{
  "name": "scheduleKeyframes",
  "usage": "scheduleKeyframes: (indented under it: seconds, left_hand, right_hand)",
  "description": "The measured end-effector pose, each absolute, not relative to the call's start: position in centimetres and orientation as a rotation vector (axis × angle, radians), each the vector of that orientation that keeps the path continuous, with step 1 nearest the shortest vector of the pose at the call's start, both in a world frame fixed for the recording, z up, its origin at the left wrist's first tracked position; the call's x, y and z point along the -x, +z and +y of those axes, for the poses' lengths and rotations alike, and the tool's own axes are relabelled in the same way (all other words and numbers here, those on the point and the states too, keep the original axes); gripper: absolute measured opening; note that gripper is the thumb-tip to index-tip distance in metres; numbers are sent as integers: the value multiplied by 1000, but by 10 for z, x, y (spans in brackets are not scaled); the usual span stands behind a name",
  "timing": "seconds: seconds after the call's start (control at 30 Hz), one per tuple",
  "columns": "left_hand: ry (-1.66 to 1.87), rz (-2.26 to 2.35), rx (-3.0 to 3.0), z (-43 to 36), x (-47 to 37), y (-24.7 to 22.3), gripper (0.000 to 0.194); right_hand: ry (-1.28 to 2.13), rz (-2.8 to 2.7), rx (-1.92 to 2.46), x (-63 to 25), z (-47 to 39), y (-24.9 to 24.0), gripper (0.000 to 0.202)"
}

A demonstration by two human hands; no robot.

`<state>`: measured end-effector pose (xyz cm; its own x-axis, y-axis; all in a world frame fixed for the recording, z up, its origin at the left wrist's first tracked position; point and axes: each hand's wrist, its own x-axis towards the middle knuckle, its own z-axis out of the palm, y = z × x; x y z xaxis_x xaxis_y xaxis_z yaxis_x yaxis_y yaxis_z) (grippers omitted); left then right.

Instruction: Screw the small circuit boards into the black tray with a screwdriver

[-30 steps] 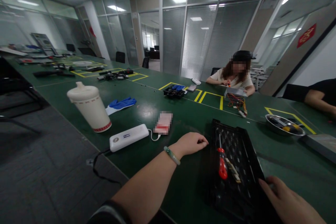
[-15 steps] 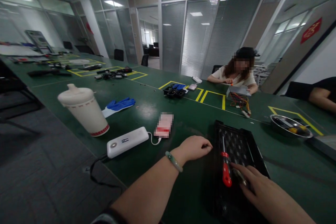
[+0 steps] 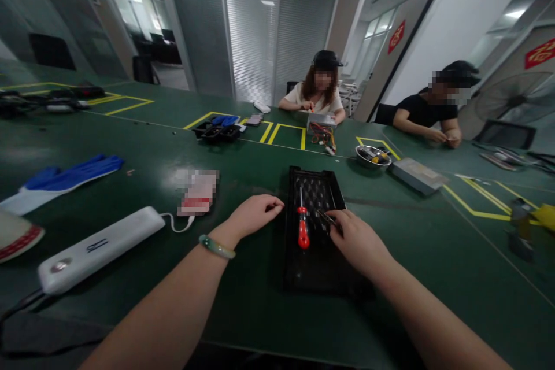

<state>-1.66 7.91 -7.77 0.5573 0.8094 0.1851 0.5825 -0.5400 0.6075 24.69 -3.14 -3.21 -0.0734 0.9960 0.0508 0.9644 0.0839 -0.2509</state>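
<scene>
Green table point(image 3: 260, 312), hands point(image 3: 254, 215) on tray point(image 3: 321, 266)

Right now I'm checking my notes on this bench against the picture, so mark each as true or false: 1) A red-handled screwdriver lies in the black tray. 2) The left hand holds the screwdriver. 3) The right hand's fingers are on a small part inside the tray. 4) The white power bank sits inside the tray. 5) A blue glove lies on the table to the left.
1) True: the red-handled screwdriver lies in the black tray.
2) False: the left hand rests loosely closed beside the tray's left edge, holding nothing visible.
3) True: the right hand pinches a small part in the tray.
4) False: the white power bank lies on the green table, left of the tray.
5) True: the blue glove.
</scene>
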Motion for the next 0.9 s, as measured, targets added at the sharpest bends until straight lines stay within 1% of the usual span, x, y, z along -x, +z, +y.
scheduleKeyframes:
  seconds: [0.43,0.67,0.73,0.8,0.9]
  left_hand:
    - [603,1154,-2319,77,16,-75,28]
    - [688,1178,-2389,58,1,-56,25]
    - [697,1141,-2453,47,-7,-48,24]
    - [636,1072,-2555,35,-15,-41,22]
    - [547,1080,-2747,21,-24,-35,27]
  right_hand:
    - [145,-2137,1830,-257,-34,-44,28]
    - [115,-2258,1672,-264,-35,-43,23]
    - [100,-2322,1597,-264,-35,-44,25]
    - [83,-2391,1506,-261,-35,-45,33]
    - [50,-2472,1390,-257,-33,-47,45]
